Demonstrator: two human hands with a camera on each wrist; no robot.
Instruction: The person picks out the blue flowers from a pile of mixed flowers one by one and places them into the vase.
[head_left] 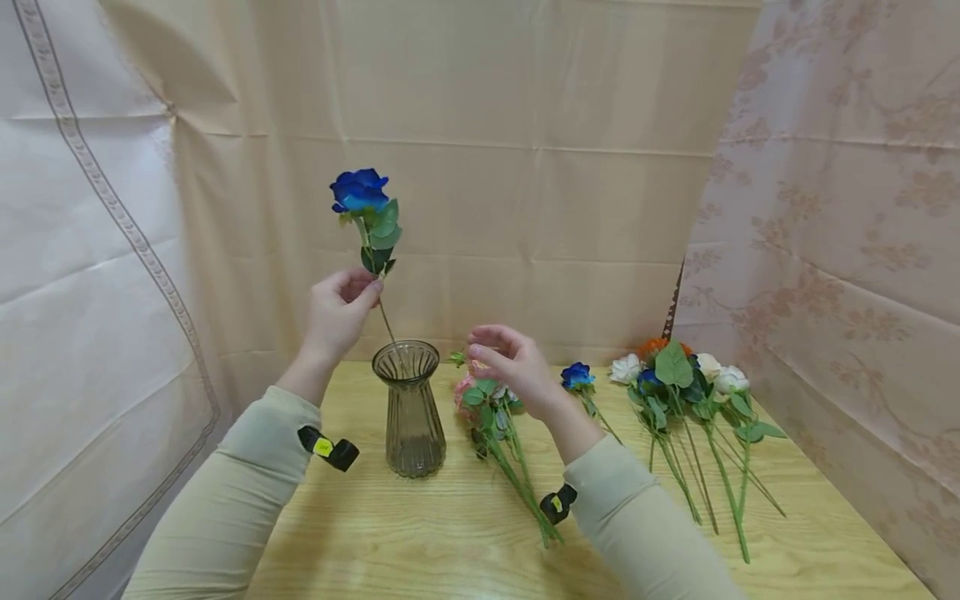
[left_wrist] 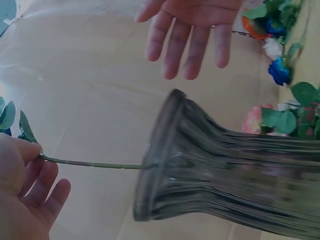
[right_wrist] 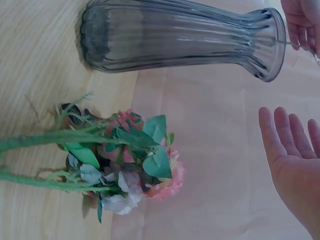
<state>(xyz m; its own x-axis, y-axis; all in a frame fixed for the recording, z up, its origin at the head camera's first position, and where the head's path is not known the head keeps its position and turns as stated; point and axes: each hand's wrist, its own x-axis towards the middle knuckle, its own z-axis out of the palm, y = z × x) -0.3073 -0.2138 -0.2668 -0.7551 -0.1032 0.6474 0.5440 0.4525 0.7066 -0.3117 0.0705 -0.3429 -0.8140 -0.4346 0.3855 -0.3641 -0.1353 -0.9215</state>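
Observation:
In the head view my left hand [head_left: 342,312] pinches the thin stem of a blue rose [head_left: 360,192] just below its leaves. The flower stands up above a ribbed smoky glass vase [head_left: 415,425], and the stem's lower end reaches inside the mouth, as the left wrist view shows with the stem [left_wrist: 95,164] crossing the rim [left_wrist: 150,165]. To the right of the vase my right hand [head_left: 517,367] hovers with nothing in it. Its fingers [left_wrist: 172,47] are spread and nearly straight in the left wrist view.
Pink and white flowers [right_wrist: 165,175] with green stems lie right of the vase, below my right hand. Another blue rose [head_left: 577,376] lies farther right. A bunch with white roses [head_left: 731,380] and an orange flower [head_left: 651,347] is at the table's right side. Curtains surround the wooden table [head_left: 465,550].

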